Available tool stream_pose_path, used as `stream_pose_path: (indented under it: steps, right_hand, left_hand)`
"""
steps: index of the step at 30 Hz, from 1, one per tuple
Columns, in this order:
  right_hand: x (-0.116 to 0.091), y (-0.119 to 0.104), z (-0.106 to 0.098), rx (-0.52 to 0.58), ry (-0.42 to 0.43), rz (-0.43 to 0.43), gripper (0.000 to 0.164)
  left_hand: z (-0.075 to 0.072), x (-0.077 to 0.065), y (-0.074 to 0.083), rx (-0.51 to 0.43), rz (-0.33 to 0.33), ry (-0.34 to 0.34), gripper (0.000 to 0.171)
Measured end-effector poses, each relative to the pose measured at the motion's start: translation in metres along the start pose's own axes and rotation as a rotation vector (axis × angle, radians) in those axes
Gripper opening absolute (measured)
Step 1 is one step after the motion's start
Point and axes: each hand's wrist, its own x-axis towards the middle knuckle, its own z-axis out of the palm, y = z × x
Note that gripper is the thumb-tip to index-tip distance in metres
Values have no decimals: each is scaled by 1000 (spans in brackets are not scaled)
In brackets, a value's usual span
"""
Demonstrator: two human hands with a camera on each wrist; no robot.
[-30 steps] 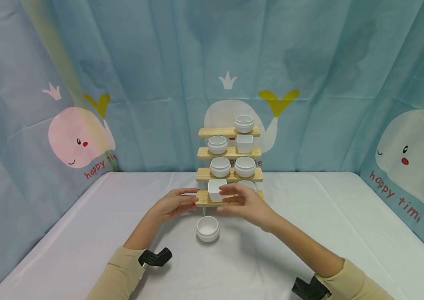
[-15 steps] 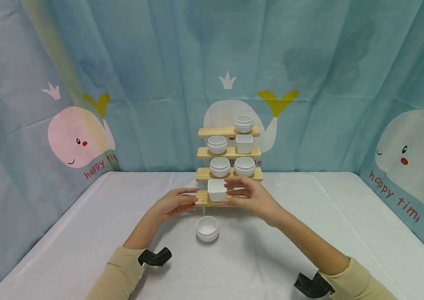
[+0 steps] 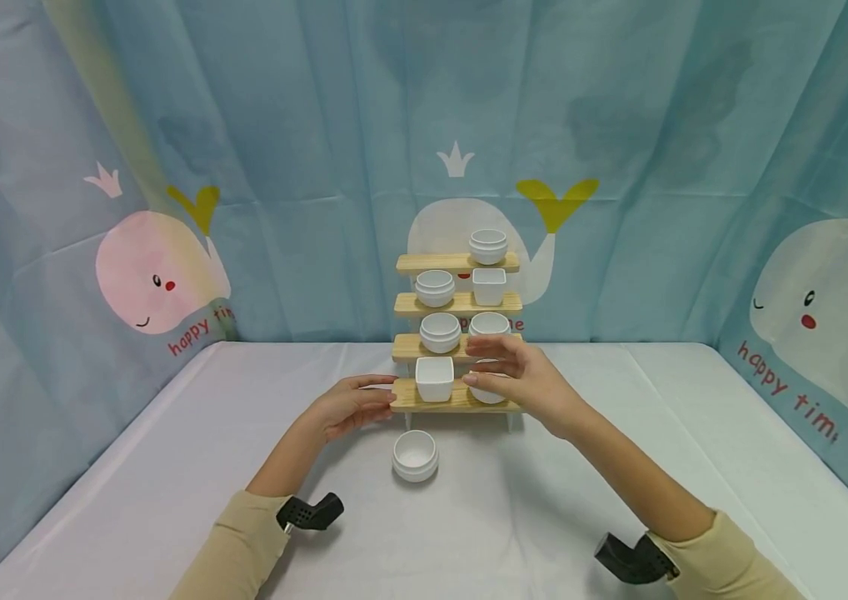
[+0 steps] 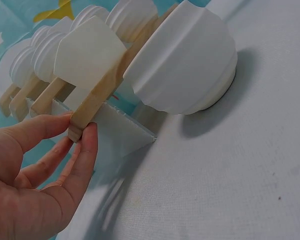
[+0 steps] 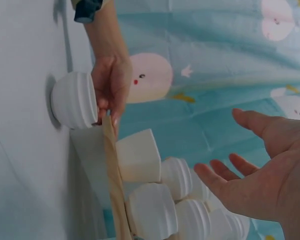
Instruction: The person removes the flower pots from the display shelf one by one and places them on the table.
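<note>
My left hand (image 3: 352, 407) pinches the left end of the lowest wooden shelf (image 4: 92, 102) of a tiered stand, thumb above and fingers below. On that shelf sit a square white bowl (image 3: 435, 379) at the left and a round white bowl (image 5: 152, 211) at the right. My right hand (image 3: 525, 382) hovers in front of the round one, partly covering it in the head view. Its fingers are spread and hold nothing, as the right wrist view (image 5: 260, 175) also shows. Another round white bowl (image 3: 415, 456) stands on the table before the stand.
Above, the higher shelves carry more white bowls: two round ones, (image 3: 440, 332) among them, on the second tier, a round and a square bowl (image 3: 489, 287) on the third, and one round bowl (image 3: 487, 247) on top. A blue curtain (image 3: 304, 250) hangs behind the white table (image 3: 169, 467).
My right hand has moved right and slightly up, away from the square bowl, its fingers leaving it standing on the lowest shelf. My left hand stays at the shelf end.
</note>
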Motion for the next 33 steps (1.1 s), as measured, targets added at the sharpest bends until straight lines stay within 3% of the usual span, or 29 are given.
stream_pose_path:
  steps: [33]
  right_hand:
    - [-1,-11,-41,-30,138,7,59]
  left_hand:
    - [0,3,0,-9,-10,1,58]
